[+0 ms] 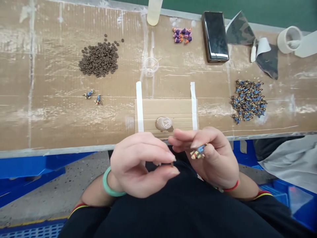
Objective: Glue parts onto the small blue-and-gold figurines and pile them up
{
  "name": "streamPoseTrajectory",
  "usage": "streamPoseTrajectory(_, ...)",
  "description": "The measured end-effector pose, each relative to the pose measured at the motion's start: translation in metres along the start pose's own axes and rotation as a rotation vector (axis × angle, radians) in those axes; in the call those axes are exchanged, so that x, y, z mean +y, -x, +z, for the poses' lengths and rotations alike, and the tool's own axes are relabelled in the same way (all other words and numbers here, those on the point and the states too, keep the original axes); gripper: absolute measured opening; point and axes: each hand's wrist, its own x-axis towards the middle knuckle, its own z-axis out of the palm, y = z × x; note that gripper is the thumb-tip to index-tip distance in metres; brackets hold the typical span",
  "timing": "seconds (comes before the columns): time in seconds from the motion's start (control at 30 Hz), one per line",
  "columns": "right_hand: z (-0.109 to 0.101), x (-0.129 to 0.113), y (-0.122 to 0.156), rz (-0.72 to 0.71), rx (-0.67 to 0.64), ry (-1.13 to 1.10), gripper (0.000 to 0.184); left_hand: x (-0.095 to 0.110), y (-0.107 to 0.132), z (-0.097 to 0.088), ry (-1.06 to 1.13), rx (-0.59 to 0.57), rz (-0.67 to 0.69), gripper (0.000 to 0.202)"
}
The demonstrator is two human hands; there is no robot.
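My left hand (142, 163) is closed in a pinch on a tiny dark piece at its fingertips, just below the table edge over my lap. It wears a green bangle. My right hand (210, 155) is closed round a small blue and yellow figurine (198, 152), held between thumb and fingers. A red cord circles that wrist. The two hands nearly touch. A round brown disc (163, 123) lies on a taped cardboard patch (165, 110) right in front of them.
A heap of dark brown rings (99, 59) lies at the back left, with two loose figurines (93, 96) nearer. A pile of blue figurines (248, 99) is at right. A phone (215, 36), purple pieces (182, 34), a small clear cup (150, 65) and a tape roll (289, 39) stand along the back.
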Motion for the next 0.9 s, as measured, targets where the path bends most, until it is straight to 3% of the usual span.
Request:
streamPoseTrajectory(0.37, -0.006, -0.016, 0.024, -0.068, -0.025, -0.064, 0.01, 0.023, 0.004, 0.018, -0.07, -0.093, 0.081, 0.011)
streamPoseTrajectory(0.67, -0.011, -0.025, 0.035, -0.223, 0.001, 0.049, 0.015, 0.027, 0.008, 0.029, -0.051, -0.1, 0.105, 0.011)
streamPoseTrajectory(0.9, -0.011, -0.033, 0.034, -0.262, 0.024, 0.165, 0.012, 0.031, 0.007, 0.033, -0.054, -0.104, 0.092, 0.011)
